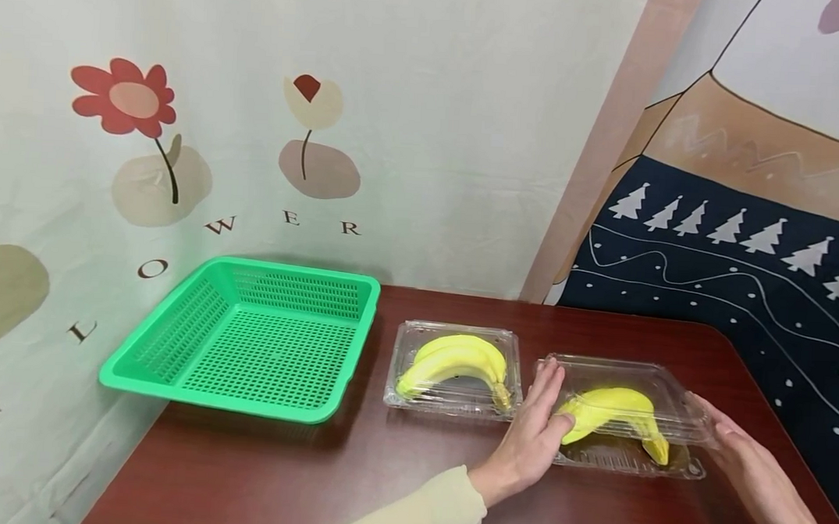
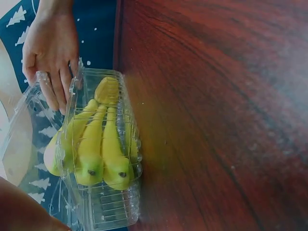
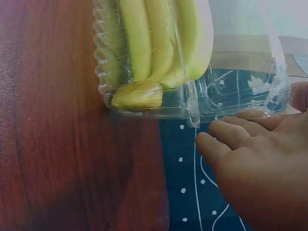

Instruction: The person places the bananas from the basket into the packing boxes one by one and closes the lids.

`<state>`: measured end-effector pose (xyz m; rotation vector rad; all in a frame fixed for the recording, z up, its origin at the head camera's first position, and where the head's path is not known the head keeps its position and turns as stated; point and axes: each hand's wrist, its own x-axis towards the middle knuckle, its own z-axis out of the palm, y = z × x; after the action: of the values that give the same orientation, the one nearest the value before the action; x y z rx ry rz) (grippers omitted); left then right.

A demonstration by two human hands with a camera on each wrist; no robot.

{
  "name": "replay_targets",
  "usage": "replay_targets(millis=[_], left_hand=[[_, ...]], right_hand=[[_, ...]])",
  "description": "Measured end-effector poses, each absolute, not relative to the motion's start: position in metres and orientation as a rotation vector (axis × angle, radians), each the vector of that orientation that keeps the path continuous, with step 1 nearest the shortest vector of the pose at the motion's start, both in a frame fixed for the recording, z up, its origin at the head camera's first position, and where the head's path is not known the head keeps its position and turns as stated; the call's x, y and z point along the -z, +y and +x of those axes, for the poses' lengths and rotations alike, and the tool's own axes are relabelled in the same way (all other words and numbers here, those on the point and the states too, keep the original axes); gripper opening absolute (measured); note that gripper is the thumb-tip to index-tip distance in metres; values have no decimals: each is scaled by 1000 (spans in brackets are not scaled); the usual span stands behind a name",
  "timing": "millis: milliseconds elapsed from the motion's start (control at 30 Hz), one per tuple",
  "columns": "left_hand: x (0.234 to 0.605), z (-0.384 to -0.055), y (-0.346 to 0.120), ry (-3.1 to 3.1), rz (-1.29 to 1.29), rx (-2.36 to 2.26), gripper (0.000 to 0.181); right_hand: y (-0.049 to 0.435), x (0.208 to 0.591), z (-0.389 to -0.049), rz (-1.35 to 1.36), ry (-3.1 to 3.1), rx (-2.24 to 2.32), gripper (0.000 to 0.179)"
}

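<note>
A clear plastic clamshell box [image 1: 629, 463] at the right of the table holds a bunch of yellow bananas [image 1: 613, 411]. Its lid [image 1: 615, 370] stands partly raised over the fruit. With fingers fairly straight, my left hand [image 1: 534, 435] touches the box's left side. On the opposite side, my right hand [image 1: 751, 464] has extended fingers against the lid's right edge. In the right wrist view, that hand's fingers [image 3: 231, 134] lie beside the lid rim, palm showing. The left wrist view shows only part of my left hand [image 2: 24, 211] at the lower left corner.
Left of my hands sits another clear box [image 1: 394, 386] with bananas [image 1: 457, 361] under a lid that looks closed. A green perforated basket [image 1: 344, 384] stands farther left on the dark red wooden table [image 1: 410, 480]. A printed curtain [image 1: 453, 138] hangs behind the table.
</note>
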<state>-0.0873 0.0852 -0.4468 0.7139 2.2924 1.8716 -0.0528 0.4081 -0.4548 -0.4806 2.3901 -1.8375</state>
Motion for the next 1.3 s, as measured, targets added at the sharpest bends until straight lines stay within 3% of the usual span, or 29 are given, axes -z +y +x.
replay_targets(millis=[167, 433, 800, 1067, 1300], left_hand=[[449, -85, 82, 2344, 779, -1794, 69], [453, -80, 80, 2425, 812, -1650, 69], [459, -70, 79, 2573, 877, -1427, 69], [469, -55, 78, 2544, 749, -1522, 71], [467, -56, 77, 2411, 582, -1636, 68]], right_hand=[[407, 456, -50, -230, 2446, 1694, 55], [408, 461, -47, -405, 2422, 1763, 55], [404, 464, -48, -193, 2520, 1567, 55], [411, 471, -44, -242, 2656, 1489, 52], [414, 478, -50, -353, 2474, 1698, 53]])
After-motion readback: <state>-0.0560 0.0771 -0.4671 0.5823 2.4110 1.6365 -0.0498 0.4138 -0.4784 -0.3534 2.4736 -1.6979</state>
